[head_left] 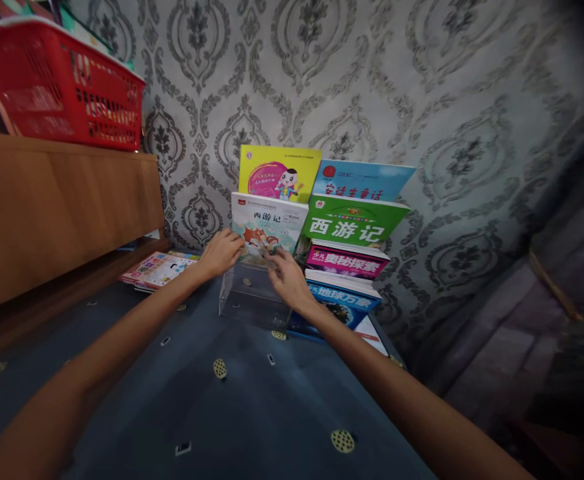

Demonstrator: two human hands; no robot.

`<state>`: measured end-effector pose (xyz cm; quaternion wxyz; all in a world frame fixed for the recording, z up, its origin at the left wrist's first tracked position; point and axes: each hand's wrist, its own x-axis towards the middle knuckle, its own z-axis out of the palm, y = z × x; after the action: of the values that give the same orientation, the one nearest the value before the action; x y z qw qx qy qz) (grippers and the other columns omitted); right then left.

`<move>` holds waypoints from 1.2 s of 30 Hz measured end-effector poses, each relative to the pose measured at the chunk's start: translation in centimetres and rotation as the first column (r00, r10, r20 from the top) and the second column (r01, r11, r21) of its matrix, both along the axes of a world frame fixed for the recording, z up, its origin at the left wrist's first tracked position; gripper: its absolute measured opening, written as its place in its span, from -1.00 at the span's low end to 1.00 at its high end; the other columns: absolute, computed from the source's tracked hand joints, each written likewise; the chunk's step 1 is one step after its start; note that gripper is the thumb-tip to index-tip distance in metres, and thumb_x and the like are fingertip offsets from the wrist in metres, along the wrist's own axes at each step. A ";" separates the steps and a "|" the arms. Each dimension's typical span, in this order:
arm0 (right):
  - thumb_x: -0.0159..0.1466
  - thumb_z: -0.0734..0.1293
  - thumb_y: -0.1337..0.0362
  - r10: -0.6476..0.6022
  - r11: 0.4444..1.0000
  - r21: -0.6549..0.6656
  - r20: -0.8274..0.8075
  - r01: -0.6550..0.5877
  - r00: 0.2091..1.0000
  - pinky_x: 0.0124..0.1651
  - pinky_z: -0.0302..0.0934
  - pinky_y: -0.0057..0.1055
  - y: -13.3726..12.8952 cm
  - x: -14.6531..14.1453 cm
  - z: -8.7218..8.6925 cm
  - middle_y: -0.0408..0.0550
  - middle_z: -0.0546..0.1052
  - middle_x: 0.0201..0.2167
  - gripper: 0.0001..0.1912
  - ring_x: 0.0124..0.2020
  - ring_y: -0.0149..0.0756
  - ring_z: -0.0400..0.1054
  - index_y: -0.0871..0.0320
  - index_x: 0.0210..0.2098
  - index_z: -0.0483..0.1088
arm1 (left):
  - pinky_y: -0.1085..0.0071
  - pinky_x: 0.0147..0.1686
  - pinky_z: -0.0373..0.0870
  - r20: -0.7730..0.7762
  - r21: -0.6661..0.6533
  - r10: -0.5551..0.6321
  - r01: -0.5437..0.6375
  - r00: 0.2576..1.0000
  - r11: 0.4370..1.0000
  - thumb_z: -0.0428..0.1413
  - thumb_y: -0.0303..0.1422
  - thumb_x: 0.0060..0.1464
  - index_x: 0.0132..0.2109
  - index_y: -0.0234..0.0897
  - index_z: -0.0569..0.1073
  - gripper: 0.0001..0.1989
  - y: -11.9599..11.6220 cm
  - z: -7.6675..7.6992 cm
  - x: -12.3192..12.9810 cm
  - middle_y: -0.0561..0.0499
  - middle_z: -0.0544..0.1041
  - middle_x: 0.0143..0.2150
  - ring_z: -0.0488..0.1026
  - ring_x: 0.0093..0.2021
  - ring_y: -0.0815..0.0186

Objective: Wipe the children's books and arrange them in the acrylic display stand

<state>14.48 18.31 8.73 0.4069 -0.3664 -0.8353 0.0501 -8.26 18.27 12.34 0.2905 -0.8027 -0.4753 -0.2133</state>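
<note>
A white illustrated book (271, 225) stands tilted back in a clear plastic book rack (255, 308). My left hand (223, 252) is at the book's left edge, its fingers bent and closed around that side. Against the lower front of the same book, by the top edge of a clear panel, is my right hand (291, 279). Its fingers are drawn together, and what lies between them is hard to make out. Behind the white book rises a yellow book (277, 163). To the right stand a blue book (367, 179), a green book (355, 220), a pink book (345, 261) and a dark blue book (347, 305) in tiers.
The rack stands on a dark blue patterned cloth (252, 413), close to the patterned wall (372, 80). A pile of books (159, 270) lies at the left, beside a wooden cabinet (67, 213) with a red basket (92, 100) on top. A dark curtain-like fabric (512, 300) hangs at the right.
</note>
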 end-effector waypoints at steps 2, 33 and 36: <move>0.25 0.22 0.38 0.005 1.000 0.000 -0.013 -0.005 1.000 0.21 0.30 -0.10 -0.3 0.1 -0.1 0.18 0.31 0.26 -0.61 0.25 -0.03 0.28 0.19 0.04 0.47 | 0.21 -0.10 0.25 0.004 -0.008 -0.001 0.001 1.000 1.000 0.02 -0.38 0.26 -0.12 -0.29 0.51 -0.82 -0.3 -0.1 -0.1 -0.13 0.53 -0.14 0.35 -0.06 0.09; 0.35 0.19 0.44 0.295 0.925 -0.236 -0.042 -0.296 0.955 0.17 0.33 -0.13 -12.8 -2.4 -14.7 0.14 0.47 0.14 -0.67 0.15 -0.19 0.42 0.11 0.01 0.47 | -0.23 0.31 -0.05 0.120 -0.423 0.445 -0.360 0.887 0.832 0.02 0.01 0.21 0.39 -0.24 0.16 -0.28 -7.2 -13.0 -12.8 -0.30 0.22 0.40 0.10 0.42 -0.11; 0.35 0.19 0.44 0.298 0.928 -0.231 -0.009 -0.291 0.955 0.20 0.32 -0.12 -13.0 -2.2 -14.9 0.14 0.46 0.16 -0.68 0.19 -0.17 0.38 0.11 0.01 0.46 | -0.27 0.30 -0.05 0.128 -0.390 0.432 -0.355 0.893 0.850 0.02 -0.09 0.24 0.38 -0.21 0.17 -0.35 -7.1 -13.6 -13.1 -0.29 0.24 0.39 0.11 0.41 -0.09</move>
<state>12.32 5.35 -6.20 0.3385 -0.2822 -0.8747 0.2019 -21.35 11.12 -1.21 0.1257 -0.6993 -0.6890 -0.1431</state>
